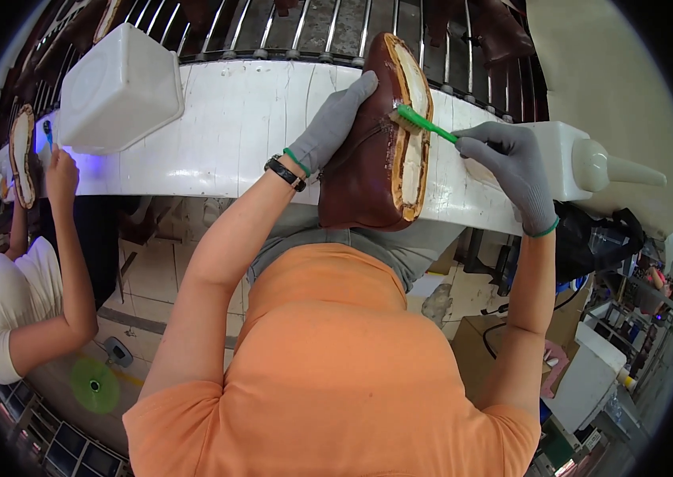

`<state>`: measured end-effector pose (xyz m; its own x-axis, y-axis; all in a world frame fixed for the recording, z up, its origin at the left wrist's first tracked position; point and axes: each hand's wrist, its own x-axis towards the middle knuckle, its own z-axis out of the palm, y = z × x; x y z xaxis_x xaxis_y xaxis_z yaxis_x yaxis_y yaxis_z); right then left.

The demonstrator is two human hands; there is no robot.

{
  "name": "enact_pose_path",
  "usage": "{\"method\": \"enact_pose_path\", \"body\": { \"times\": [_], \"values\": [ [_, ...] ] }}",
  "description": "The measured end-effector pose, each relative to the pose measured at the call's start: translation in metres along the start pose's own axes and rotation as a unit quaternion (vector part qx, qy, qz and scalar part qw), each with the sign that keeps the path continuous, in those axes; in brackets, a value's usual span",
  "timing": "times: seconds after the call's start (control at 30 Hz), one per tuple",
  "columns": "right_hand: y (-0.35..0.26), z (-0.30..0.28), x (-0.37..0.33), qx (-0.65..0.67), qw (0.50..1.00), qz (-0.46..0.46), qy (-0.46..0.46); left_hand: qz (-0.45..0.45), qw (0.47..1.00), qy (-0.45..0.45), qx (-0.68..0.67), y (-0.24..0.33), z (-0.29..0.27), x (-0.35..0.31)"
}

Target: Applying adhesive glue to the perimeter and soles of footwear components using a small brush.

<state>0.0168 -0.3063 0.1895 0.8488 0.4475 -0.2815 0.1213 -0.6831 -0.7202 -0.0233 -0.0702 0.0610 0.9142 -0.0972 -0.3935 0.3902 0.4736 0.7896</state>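
Note:
A dark brown leather boot upper (359, 179) lies on its side at the table's middle, its pale underside with a tan rim turned to the right. My left hand (332, 123), in a grey glove with a green cuff, grips the upper part of the boot from the left. In my right hand (511, 163), gloved the same way, is a green-handled brush (432, 127), pinched between thumb and fingers. The bristles touch the edge where leather meets the underside. Part of my left fingers is hidden behind the boot.
The white table (225, 127) borders a metal roller conveyor (297, 32) carrying more brown boots. A white square container (120, 91) stands at the left, and a white bottle with a nozzle (571, 161) lies at the right. On the far left, a co-worker's hand (61, 173) holds a blue brush near another boot.

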Motion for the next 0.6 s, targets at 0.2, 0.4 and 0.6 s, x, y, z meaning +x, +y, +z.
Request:
{"method": "enact_pose_path", "body": {
  "times": [0.2, 0.4, 0.6],
  "values": [
    [-0.002, -0.010, -0.018, 0.000, 0.990, -0.068, -0.123, -0.049, 0.998, -0.017, 0.034, -0.001, 0.001, 0.000],
    [-0.016, -0.018, -0.017, 0.033, 0.974, -0.084, -0.207, -0.096, 0.995, -0.033, 0.003, -0.008, 0.005, -0.007],
    [-0.028, -0.028, 0.000, 0.024, 0.955, -0.102, -0.277, -0.124, 0.988, -0.083, -0.039, -0.012, 0.010, -0.016]
  ]
}}
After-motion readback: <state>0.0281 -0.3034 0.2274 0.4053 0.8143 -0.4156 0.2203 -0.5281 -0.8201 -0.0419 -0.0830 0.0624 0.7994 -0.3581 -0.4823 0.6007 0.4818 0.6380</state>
